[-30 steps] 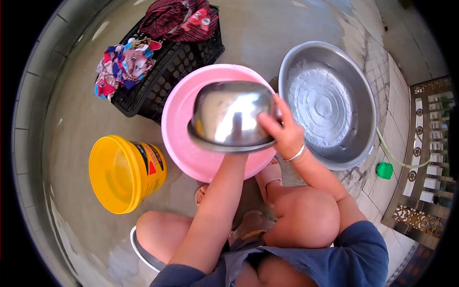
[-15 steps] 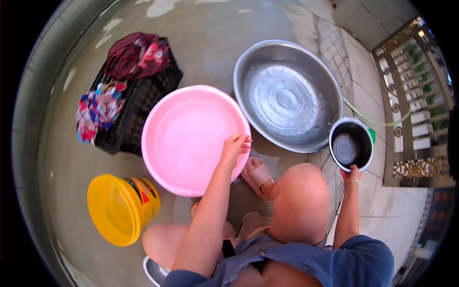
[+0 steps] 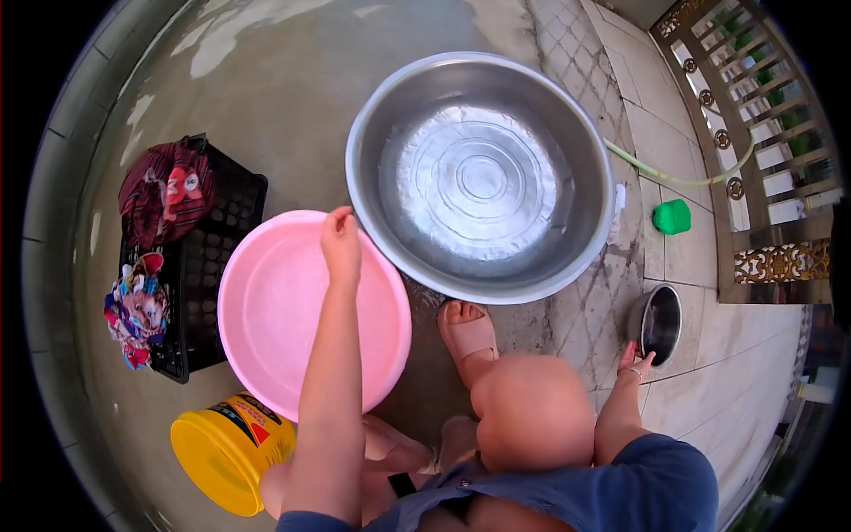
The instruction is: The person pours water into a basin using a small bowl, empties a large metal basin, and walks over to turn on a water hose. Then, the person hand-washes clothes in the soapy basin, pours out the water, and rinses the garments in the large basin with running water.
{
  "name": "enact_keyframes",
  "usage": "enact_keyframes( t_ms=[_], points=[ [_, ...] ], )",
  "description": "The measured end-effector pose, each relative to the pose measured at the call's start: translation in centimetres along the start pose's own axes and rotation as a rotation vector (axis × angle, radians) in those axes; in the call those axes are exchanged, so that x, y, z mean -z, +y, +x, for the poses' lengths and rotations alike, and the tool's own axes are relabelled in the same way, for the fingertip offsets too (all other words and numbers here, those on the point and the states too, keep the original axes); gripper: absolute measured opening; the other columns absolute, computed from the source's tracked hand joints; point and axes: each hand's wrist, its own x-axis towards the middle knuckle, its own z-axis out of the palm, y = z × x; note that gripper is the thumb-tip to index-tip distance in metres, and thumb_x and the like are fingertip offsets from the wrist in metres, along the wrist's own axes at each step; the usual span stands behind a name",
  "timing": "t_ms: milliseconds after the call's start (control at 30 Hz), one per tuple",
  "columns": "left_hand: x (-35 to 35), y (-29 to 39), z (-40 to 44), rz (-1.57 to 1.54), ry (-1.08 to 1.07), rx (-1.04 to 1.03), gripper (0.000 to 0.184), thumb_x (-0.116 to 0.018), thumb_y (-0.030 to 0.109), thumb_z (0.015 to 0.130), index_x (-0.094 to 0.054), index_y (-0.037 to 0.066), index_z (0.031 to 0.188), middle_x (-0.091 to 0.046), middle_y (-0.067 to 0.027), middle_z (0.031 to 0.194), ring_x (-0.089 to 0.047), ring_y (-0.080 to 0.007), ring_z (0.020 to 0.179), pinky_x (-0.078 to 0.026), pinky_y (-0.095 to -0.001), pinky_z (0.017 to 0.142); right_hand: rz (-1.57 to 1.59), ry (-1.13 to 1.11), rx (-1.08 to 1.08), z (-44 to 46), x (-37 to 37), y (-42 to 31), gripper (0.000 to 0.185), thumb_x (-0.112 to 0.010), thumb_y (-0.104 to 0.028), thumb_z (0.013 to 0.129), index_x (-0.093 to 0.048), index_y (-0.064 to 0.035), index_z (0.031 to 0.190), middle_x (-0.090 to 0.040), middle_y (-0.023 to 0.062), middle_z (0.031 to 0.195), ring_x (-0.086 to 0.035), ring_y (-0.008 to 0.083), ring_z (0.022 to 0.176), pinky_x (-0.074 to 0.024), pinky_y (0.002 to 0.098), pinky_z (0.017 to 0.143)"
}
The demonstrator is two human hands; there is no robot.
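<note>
Our right hand is at the near side of the small metal bowl, out on the pale tiles to our right, its thumb and fingers apart against the bowl; we cannot tell whether it grips the bowl or only touches it. Our left hand is narrow, with the fingers curled in, above the edge of the pink basin and just beside the rim of the big metal basin. We cannot tell how tightly it closes.

To the left of the pink basin we see a black crate, with a dark red striped cloth and a patterned cloth draped over it. The yellow bucket is beside our left knee. A green object lies on the tiles beyond the bowl, near a pale hose.
</note>
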Motion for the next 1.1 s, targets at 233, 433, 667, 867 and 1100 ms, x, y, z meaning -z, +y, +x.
enact_keyframes(
  t_ms=[233,433,667,867,1100],
  points=[
    [-2.3,-1.9,7.3,0.301,0.135,-0.046,0.031,-0.044,0.016,0.081,-0.049,-0.003,0.104,-0.053,-0.0146,0.095,-0.051,-0.0220,0.088,-0.039,-0.0281,0.080,-1.189,-0.738,-0.500,-7.6,-10.4,2.3,0.062,-0.040,-0.061,0.074,-0.051,-0.0027,0.093,-0.059,0.0129,0.081,-0.058,0.0213,0.063,-0.0470,0.0333,0.051],
    [-3.5,-2.0,10.4,0.171,0.058,0.047,0.026,-0.047,0.021,0.081,-0.053,-0.003,0.089,-0.054,-0.0062,0.071,-0.048,-0.0130,0.066,-0.040,-0.0246,0.064,-1.671,-0.942,0.781,3.3,-28.7,11.5,0.059,-0.044,-0.052,0.076,-0.053,0.0012,0.099,-0.058,0.0146,0.086,-0.055,0.0246,0.080,-0.0436,0.0322,0.069],
    [-4.3,-1.3,11.3,-0.093,-0.005,0.268,0.031,-0.054,0.029,0.080,-0.041,0.009,0.061,-0.033,0.0058,0.055,-0.026,-0.0044,0.051,-0.024,-0.0206,0.045,-1.509,-0.644,0.650,1.6,-37.1,15.3,0.066,-0.050,-0.056,0.070,-0.057,0.0058,0.094,-0.058,0.0202,0.088,-0.056,0.0260,0.082,-0.0407,0.0333,0.073],
    [-4.0,-0.8,12.3,-0.185,-0.071,0.291,0.029,-0.059,0.025,0.077,-0.041,0.011,0.060,-0.036,0.0071,0.054,-0.027,-0.0029,0.048,-0.024,-0.0196,0.043,-1.403,-0.461,0.453,-3.0,-33.6,13.4,0.059,-0.060,-0.050,0.068,-0.060,0.0056,0.089,-0.059,0.0086,0.079,-0.053,0.0144,0.071,-0.0421,0.0276,0.067],
    [-3.5,-0.1,11.6,-0.192,-0.110,0.348,0.026,-0.059,0.022,0.077,-0.042,0.011,0.061,-0.043,0.0053,0.056,-0.034,-0.0029,0.049,-0.030,-0.0184,0.045,-1.194,-0.396,0.299,-2.1,-31.2,11.0,0.054,-0.065,-0.045,0.065,-0.061,0.0055,0.082,-0.058,0.0055,0.075,-0.052,0.0119,0.065,-0.0420,0.0242,0.060]
  ],
)
